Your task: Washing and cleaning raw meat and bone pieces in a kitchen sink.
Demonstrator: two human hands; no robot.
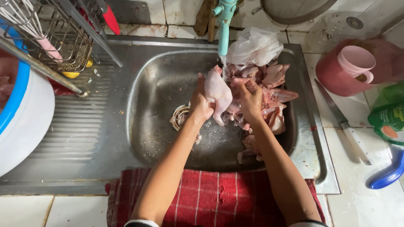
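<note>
Head view: the left hand [200, 103] and right hand [249, 97] gripped 1 raw chicken piece [218, 91], fingers curled around it, under the tap [224, 23], over the steel sink [155, 101].

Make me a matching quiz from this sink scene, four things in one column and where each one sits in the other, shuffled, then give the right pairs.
Things:
1. chicken piece
2. knife
3. checked red cloth
4. white plastic bag

Places:
A. draped over the front edge of the sink
B. at the back of the basin, beside the tap
C. on the tiled counter to the right of the sink
D. held between the left hand and the right hand

Pairs: 1-D, 2-C, 3-A, 4-B
</note>
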